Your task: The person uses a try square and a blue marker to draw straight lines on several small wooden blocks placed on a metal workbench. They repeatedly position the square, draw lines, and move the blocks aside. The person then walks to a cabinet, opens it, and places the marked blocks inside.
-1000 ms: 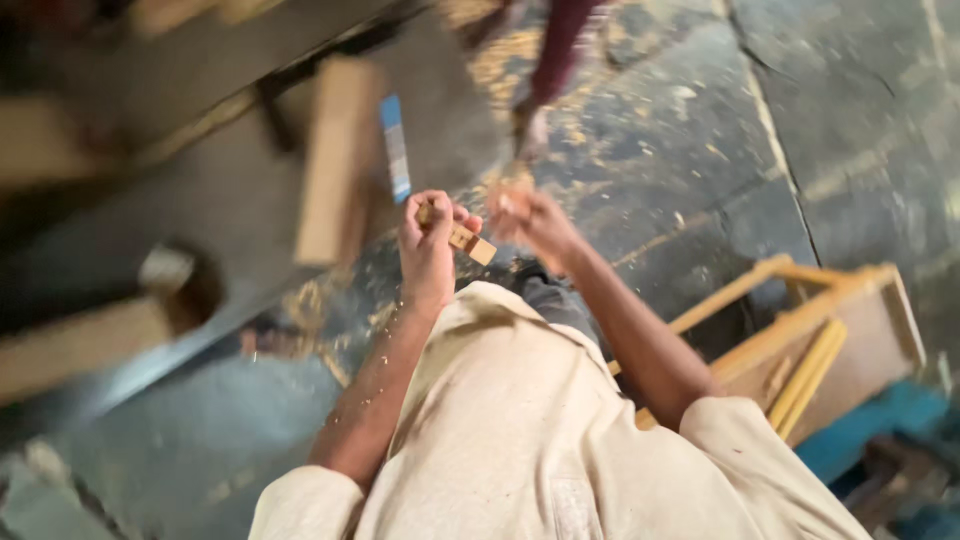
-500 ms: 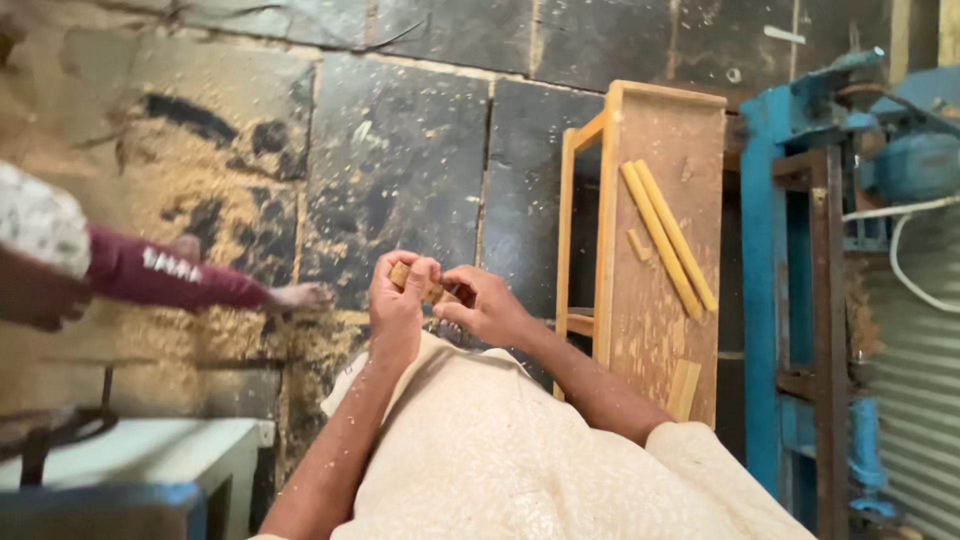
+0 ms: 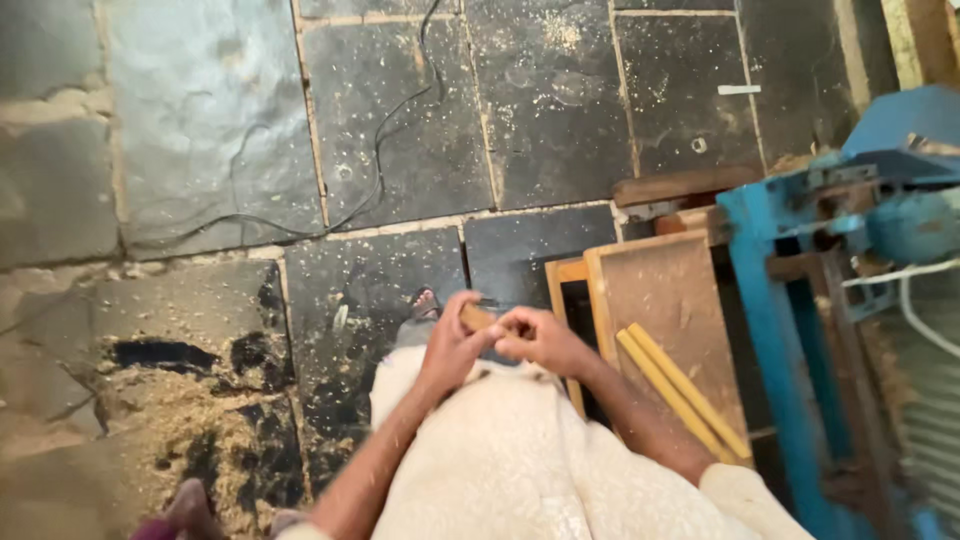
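Since 0.5 s ago the view has swung down to the floor and the other person's maroon sleeve has left at 9 o'clock. Both hands, left hand (image 3: pixel 452 345) and right hand (image 3: pixel 540 340), pinch 1 small wooden piece (image 3: pixel 476 317), mostly hidden by fingers. At 3 o'clock, 2 yellow sticks (image 3: pixel 680 388) lie on a wooden stool (image 3: pixel 665 300), partly cut off by the arm.

No packages, labels, signs or screens show anywhere in this view.

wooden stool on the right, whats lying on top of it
Two long yellow wooden strips lie side by side on the wooden stool, with scattered sawdust. Its near corner is hidden behind the person's right forearm.
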The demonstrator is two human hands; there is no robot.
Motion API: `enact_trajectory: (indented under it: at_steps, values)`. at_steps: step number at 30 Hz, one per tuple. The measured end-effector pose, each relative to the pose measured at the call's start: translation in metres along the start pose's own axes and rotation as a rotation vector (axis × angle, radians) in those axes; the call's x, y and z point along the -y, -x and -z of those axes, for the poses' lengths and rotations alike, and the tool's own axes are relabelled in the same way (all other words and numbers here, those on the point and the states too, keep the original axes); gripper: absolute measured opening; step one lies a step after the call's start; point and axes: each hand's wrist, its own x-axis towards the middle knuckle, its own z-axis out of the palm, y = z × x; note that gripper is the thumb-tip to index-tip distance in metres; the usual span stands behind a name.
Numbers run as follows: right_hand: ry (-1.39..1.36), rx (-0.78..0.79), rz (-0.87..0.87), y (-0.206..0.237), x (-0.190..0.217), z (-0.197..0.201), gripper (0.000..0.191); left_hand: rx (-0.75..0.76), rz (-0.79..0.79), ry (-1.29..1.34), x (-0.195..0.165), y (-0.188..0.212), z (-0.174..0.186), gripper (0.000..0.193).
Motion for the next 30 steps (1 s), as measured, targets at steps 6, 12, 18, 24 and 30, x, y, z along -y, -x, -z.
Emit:
enact_trajectory:
  at_steps: [6, 12, 18, 24, 30]
  values:
    - [-0.255, -0.064, -0.032, -0.127, 0.080, 0.124, 0.028, 0.290, 0.099, -0.170, -0.138, -0.220, 0.030, 0.059]
    - [-0.466, -0.156, 0.052, -0.321, 0.175, 0.272, 0.035, 0.342, 0.045, -0.352, -0.204, -0.492, 0.102, 0.080]
    - [-0.751, -0.172, 0.494, -0.609, 0.322, 0.471, 0.028, -0.206, 0.133, -0.733, -0.238, -0.734, 0.252, 0.055]
    - [0.241, -0.386, 0.517, -0.817, 0.479, 0.719, 0.034, -0.268, 0.739, -1.042, -0.189, -0.893, 0.419, 0.035]
    - [-0.086, -0.368, 0.248, -1.142, 0.471, 0.823, 0.049, -0.192, 0.529, -0.903, -0.321, -1.279, 0.470, 0.037]
